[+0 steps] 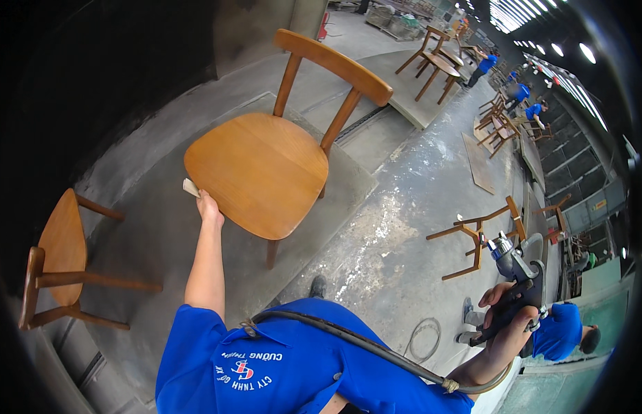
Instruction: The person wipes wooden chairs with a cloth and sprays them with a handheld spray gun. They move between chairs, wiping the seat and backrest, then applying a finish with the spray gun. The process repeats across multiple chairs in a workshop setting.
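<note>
A brown wooden chair (259, 172) with a rounded seat and a curved back rail stands in front of me on a grey platform. My left hand (209, 207) is at the near left edge of its seat. A small pale flat piece (190, 188) sticks out from these fingers; its material is hard to make out. Off to the right, my right hand (504, 303) is closed around the handle of a spray gun (535, 286) with a metal head, held well apart from the chair. A dark hose (355, 338) crosses my blue shirt toward that hand.
Another wooden chair (62, 248) stands at the left. Beyond the spray gun is a bare chair frame (480, 234). More chairs (435, 62) stand farther back. A person in blue (559, 334) is at the lower right, near a coiled cable (424, 338); several people work farther off.
</note>
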Demonstrator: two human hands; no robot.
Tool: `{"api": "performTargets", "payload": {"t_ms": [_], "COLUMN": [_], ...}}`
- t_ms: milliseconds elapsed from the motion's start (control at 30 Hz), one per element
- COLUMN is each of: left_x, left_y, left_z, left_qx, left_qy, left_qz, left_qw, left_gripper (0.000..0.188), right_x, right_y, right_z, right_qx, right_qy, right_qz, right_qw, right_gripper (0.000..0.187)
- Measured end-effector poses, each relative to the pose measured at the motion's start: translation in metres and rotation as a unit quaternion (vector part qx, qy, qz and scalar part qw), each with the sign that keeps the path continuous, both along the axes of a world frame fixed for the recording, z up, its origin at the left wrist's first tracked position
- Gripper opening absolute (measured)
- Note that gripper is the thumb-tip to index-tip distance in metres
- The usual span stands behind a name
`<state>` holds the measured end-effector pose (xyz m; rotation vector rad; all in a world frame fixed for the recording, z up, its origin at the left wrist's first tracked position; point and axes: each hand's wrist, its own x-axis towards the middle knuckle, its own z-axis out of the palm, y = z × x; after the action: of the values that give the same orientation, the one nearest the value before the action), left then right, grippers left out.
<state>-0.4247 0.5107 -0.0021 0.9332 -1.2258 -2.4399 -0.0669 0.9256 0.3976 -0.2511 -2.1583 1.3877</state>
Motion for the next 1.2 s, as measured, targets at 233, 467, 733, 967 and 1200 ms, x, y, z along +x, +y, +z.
{"api": "performTargets", "payload": {"t_ms": [233, 467, 733, 967, 1200], "left_x": [-0.010, 0.049, 0.257, 0.278, 0.194], "left_y": [0.009, -0.081, -0.170, -0.050, 0.136], "left_z": [0.007, -0.017, 0.015, -0.003, 0.021], "left_qx": [0.002, -0.069, -0.096, -0.038, 0.118], "left_qy": [-0.039, -0.061, -0.130, -0.118, -0.030], "left_qz": [0.043, 0.095, 0.258, 0.415, 0.266], "left_qw": [0.998, 0.991, 0.952, 0.901, 0.956], "left_gripper": [0.046, 0.047, 0.047, 0.041, 0.049], "right_x": [0.018, 0.008, -0.067, -0.118, -0.096], "right_y": [0.002, 0.026, 0.067, 0.083, 0.074], "right_z": [0.002, 0.008, -0.005, -0.026, -0.059], "right_qx": [-0.051, -0.075, -0.104, -0.009, 0.011], "right_qy": [0.043, 0.072, 0.051, 0.040, -0.015], "right_qz": [-0.072, -0.080, -0.001, 0.093, 0.190], "right_qw": [0.995, 0.991, 0.993, 0.995, 0.982], "right_gripper": [0.083, 0.070, 0.071, 0.073, 0.069]}}
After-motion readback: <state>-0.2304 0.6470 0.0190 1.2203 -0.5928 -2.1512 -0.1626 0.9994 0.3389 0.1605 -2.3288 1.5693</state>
